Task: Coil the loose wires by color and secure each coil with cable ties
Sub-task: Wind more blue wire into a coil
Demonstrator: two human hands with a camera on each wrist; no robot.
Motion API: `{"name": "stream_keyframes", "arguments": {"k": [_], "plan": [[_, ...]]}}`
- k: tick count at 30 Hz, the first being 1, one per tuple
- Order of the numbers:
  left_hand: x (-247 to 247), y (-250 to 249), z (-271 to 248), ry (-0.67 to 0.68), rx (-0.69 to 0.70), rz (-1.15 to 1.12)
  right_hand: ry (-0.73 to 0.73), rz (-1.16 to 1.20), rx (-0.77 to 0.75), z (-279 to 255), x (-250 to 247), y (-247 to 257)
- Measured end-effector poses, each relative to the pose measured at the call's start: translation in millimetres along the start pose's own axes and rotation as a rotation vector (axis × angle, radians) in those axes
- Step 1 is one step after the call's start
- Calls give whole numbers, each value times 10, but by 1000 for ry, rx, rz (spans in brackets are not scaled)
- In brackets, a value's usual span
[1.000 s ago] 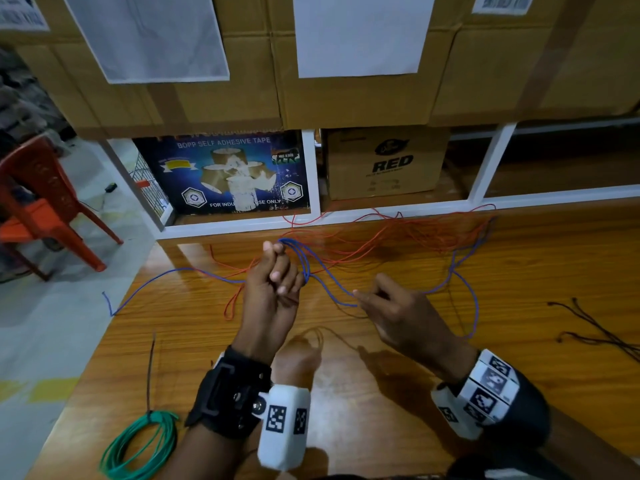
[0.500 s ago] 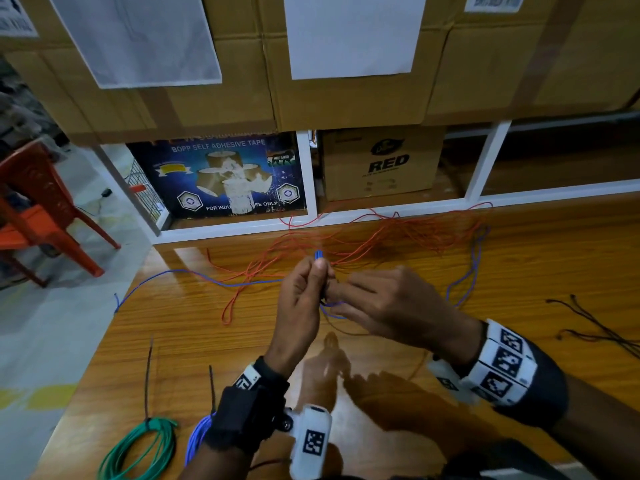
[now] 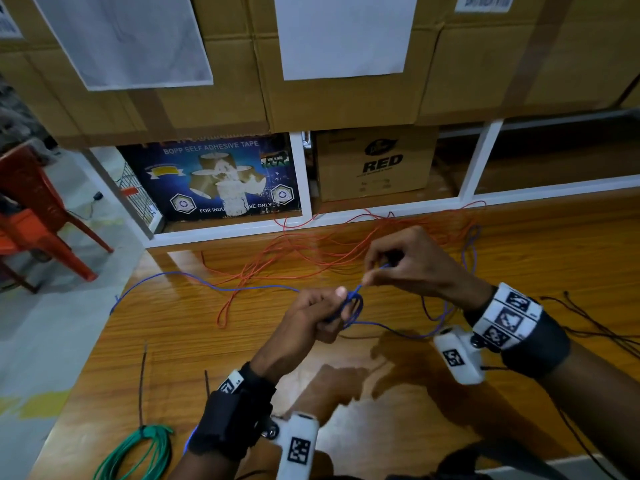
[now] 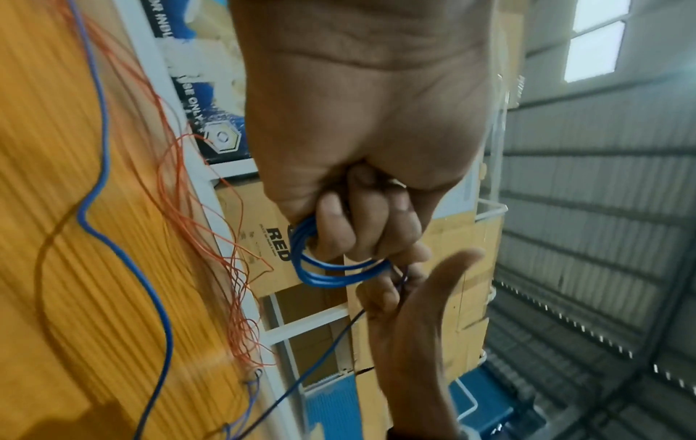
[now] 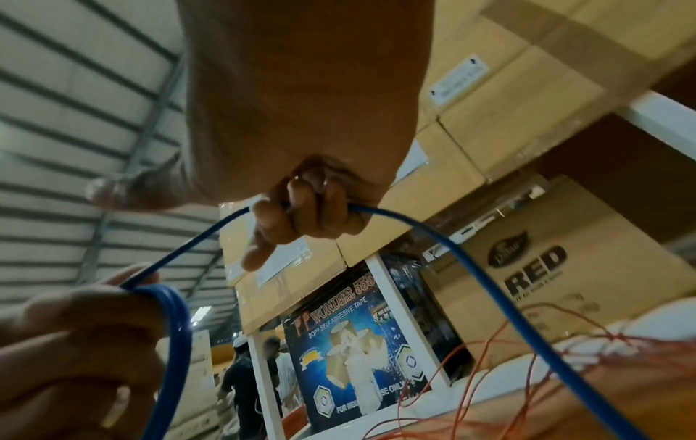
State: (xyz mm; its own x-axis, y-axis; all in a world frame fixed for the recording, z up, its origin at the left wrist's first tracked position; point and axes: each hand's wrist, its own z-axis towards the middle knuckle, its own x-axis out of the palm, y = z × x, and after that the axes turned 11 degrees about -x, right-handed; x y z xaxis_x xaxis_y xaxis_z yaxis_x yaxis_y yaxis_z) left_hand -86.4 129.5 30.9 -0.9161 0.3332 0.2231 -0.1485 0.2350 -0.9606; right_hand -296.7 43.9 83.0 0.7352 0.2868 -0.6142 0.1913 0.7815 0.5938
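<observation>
My left hand [image 3: 323, 311] grips a small coil of blue wire [image 3: 355, 306] above the wooden table [image 3: 242, 341]; in the left wrist view the blue coil [image 4: 324, 268] loops round my curled fingers [image 4: 361, 220]. Just up and right of it, my right hand [image 3: 398, 263] pinches the running blue wire [image 5: 452, 247], which trails back to the table. A loose blue strand [image 3: 194, 282] runs left to the table edge. Tangled red wire [image 3: 311, 251] lies behind the hands. A tied green coil [image 3: 138, 452] rests at the near left.
Black cable ties [image 3: 142, 382] lie by the green coil and more black ties [image 3: 595, 327] at the right. Behind the table stands a white shelf frame [image 3: 304, 181] with cardboard boxes [image 3: 374, 164]. A red plastic chair [image 3: 38, 216] stands on the floor at left.
The hands came together, then my right hand lifted up and right with the blue wire. My left hand dropped slightly and now holds a small blue coil.
</observation>
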Motion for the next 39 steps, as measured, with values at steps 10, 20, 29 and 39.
{"name": "stream_keyframes", "arguments": {"k": [10,20,29,39], "plan": [[-58,-240,8,-120,16,-744,-312,474,277,-397,274,-261],[-299,-220,105,-366,68,-816,-214,-133,22,-843,628,-479],[-354,-108,181,-396,89,-799,-17,-476,-202,-922,710,-368],[-168,-52,185,-445,92,-574,175,-548,-324,-702,722,-63]]}}
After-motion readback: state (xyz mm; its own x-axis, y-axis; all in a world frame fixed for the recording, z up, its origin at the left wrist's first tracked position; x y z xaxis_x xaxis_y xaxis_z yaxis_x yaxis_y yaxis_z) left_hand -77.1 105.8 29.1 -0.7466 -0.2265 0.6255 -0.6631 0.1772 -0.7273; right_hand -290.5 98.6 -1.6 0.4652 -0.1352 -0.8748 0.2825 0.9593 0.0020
